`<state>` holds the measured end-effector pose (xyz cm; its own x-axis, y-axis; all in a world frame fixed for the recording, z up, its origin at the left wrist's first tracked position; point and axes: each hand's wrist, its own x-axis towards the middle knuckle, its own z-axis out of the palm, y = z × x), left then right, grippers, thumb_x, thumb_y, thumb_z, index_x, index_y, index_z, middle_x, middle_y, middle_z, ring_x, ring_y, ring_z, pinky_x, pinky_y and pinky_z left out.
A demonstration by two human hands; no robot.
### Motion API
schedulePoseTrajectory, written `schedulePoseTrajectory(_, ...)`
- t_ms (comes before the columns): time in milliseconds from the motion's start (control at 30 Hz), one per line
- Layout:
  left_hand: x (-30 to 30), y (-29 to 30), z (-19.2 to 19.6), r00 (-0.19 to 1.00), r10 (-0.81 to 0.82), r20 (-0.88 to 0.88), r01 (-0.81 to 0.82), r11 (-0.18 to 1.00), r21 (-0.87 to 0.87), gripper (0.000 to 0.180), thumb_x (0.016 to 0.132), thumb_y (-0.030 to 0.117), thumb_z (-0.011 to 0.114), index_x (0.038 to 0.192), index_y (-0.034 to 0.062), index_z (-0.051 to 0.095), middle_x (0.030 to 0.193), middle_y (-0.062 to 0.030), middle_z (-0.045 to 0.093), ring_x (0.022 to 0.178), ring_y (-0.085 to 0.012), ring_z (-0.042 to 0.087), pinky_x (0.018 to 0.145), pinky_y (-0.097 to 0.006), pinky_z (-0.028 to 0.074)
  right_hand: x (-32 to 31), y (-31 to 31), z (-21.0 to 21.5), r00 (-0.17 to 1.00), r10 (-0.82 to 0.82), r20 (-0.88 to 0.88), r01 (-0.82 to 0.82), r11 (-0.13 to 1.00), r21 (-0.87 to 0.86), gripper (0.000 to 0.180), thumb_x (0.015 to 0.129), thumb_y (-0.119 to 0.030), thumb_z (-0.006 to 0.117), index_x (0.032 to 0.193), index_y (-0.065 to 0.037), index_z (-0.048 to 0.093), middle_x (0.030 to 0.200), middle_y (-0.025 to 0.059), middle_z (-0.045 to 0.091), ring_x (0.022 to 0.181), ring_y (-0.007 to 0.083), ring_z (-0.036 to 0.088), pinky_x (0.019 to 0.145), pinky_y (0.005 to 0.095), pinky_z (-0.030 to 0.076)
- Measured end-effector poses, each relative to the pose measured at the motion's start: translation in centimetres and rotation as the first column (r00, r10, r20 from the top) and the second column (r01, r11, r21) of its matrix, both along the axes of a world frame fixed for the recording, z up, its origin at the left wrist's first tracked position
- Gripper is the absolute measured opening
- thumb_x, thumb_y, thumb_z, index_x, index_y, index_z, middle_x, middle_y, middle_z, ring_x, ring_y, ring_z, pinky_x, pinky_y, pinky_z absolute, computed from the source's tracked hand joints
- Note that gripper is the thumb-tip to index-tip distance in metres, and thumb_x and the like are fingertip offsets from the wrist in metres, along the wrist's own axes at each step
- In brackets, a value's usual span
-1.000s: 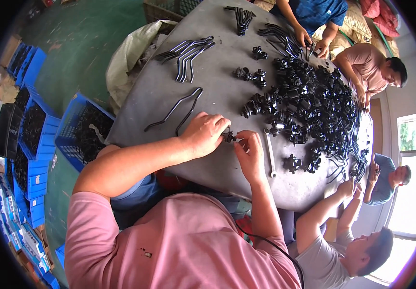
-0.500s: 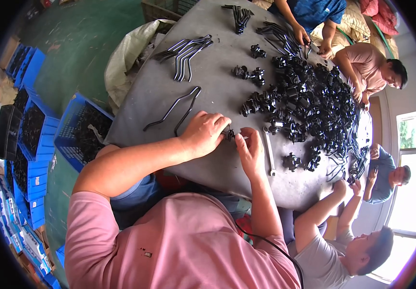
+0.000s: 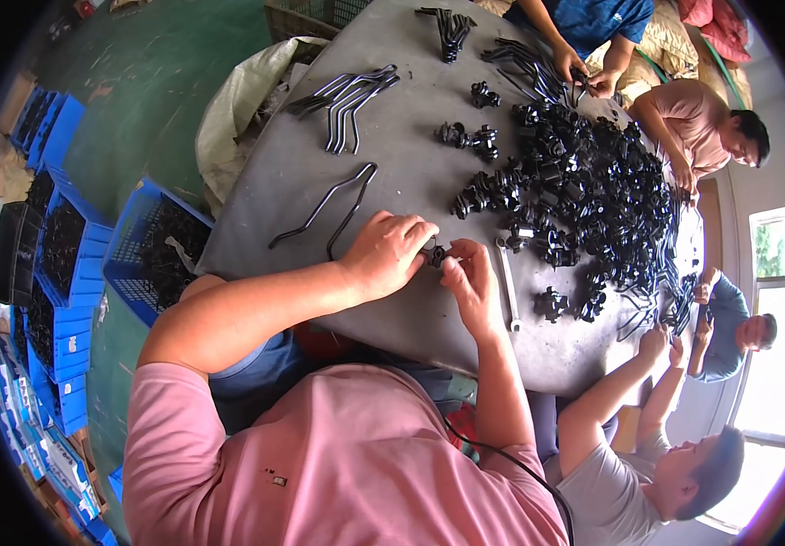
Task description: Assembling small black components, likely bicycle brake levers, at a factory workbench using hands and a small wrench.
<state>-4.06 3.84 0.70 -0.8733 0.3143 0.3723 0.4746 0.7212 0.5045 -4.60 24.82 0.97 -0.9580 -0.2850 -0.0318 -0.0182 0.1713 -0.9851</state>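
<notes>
Near the table's front edge, my left hand (image 3: pixel 388 252) and my right hand (image 3: pixel 472 280) meet around a small black clamp-like part (image 3: pixel 435 255). Fingers of both hands close on it, hiding much of its shape. Just beyond my left hand lies a bent black rod (image 3: pixel 338 193), its open ends toward me. To the right of my right hand rests a silver wrench (image 3: pixel 509 284). A large heap of similar black clamp-like parts (image 3: pixel 583 191) spreads over the right side of the table, with one part (image 3: pixel 552 304) lying apart beside the wrench.
The grey table (image 3: pixel 256 209) also holds bent rods (image 3: pixel 345 100) at the far left and another bunch (image 3: pixel 450 35) at the far edge. Blue crates (image 3: pixel 142 264) stand on the floor at left, near a white sack (image 3: pixel 251 105). Several co-workers sit around the table.
My fingers shift slightly and more of the small black part shows between them. At right, a co-worker's hands have moved a little along the table edge.
</notes>
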Motion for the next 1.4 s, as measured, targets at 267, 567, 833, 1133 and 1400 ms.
schedulePoseTrajectory(267, -0.2, 0.1, -0.6, 0.999, 0.034, -0.021, -0.035, 0.998, -0.048, 0.046, 0.083, 0.012, 0.075, 0.125, 0.0071, 0.059, 0.117, -0.0099, 0.067, 0.106, -0.0282, 0.067, 0.094, -0.044, 0.047, 0.0, -0.8, 0.0, 0.981, 0.034, -0.189, 0.022, 0.957, 0.288, 0.028, 0.099, -0.014, 0.069, 0.121, 0.001, 0.06, 0.105, 0.012, 0.063, 0.082, 0.0164, 0.066, 0.074, 0.031, 0.054)
schedulePoseTrajectory(567, -0.3, -0.1, 0.3, 0.999, 0.026, -0.03, -0.028, 0.996, -0.089, 0.046, 0.082, 0.011, 0.076, 0.124, 0.0069, 0.059, 0.116, -0.0091, 0.067, 0.107, -0.026, 0.066, 0.095, -0.043, 0.045, -0.7, -0.2, 0.2, 0.96, 0.084, -0.268, 0.034, 0.913, 0.406, 0.024, 0.092, -0.003, 0.07, 0.116, -0.003, 0.065, 0.106, 0.0134, 0.064, 0.077, 0.025, 0.065, 0.073, 0.0365, 0.054)
schedulePoseTrajectory(833, -0.8, -1.3, 0.2, 0.996, 0.09, -0.015, -0.091, 0.958, -0.272, 0.046, 0.083, 0.012, 0.074, 0.126, 0.0058, 0.058, 0.115, -0.009, 0.066, 0.105, -0.0266, 0.065, 0.096, -0.044, 0.044, 1.2, -2.0, 0.7, 0.73, 0.254, -0.634, 0.245, 0.77, 0.589, 0.034, 0.082, -0.018, 0.081, 0.11, -0.008, 0.065, 0.108, 0.0102, 0.062, 0.099, 0.0304, 0.063, 0.082, 0.0434, 0.05)
schedulePoseTrajectory(1133, -0.3, -5.5, 4.6, 0.989, 0.149, 0.008, -0.145, 0.971, -0.188, 0.054, 0.082, 0.02, 0.08, 0.13, 0.0078, 0.059, 0.127, -0.0124, 0.061, 0.115, -0.0317, 0.062, 0.097, -0.047, 0.049, 0.5, -1.1, -1.0, 0.729, 0.282, -0.624, 0.332, 0.652, 0.682, 0.019, 0.09, -0.016, 0.072, 0.107, -0.01, 0.065, 0.105, 0.0081, 0.062, 0.095, 0.0285, 0.063, 0.082, 0.0434, 0.047)
schedulePoseTrajectory(1400, 1.1, -11.1, 4.9, 0.862, 0.365, 0.351, -0.204, 0.885, -0.419, 0.039, 0.096, 0.024, 0.067, 0.124, 0.0025, 0.05, 0.098, -0.0227, 0.071, 0.093, -0.0433, 0.069, 0.086, -0.055, 0.052, -0.2, -4.9, -1.2, 0.862, 0.177, -0.475, 0.159, 0.795, 0.586, 0.054, 0.093, -0.018, 0.073, 0.142, -0.008, 0.053, 0.111, 0.0166, 0.06, 0.093, 0.0351, 0.064, 0.078, 0.0452, 0.054)
